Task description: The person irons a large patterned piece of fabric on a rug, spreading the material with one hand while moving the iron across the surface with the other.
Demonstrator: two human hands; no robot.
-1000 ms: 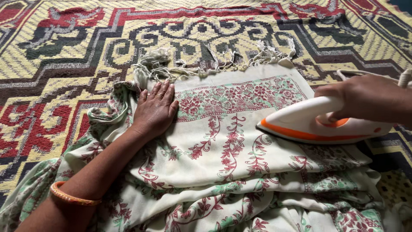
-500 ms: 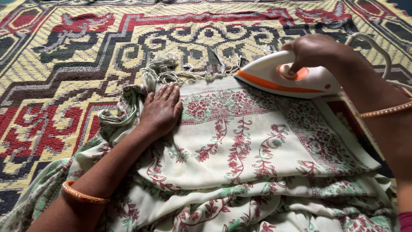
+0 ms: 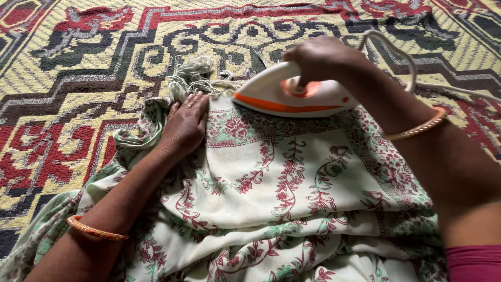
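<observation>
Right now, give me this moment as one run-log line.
left hand: flat on floral cloth, near fringe | right hand: grips iron on cloth's top border | under: patterned mat

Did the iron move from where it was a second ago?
Yes. The iron slid from the cloth's right edge up and left to the flowered border of the cloth, ending near the left hand, which stayed put.

- 1 iron [image 3: 292, 96] is sitting on the cloth
- 1 flowered cloth [image 3: 282, 188] is lying spread
- 1 mat [image 3: 78, 78] is lying beneath
- 2 hands, left [image 3: 183, 124] and right [image 3: 321, 57], are showing
- 2 bangles [image 3: 96, 230] [image 3: 417, 128] are showing
</observation>
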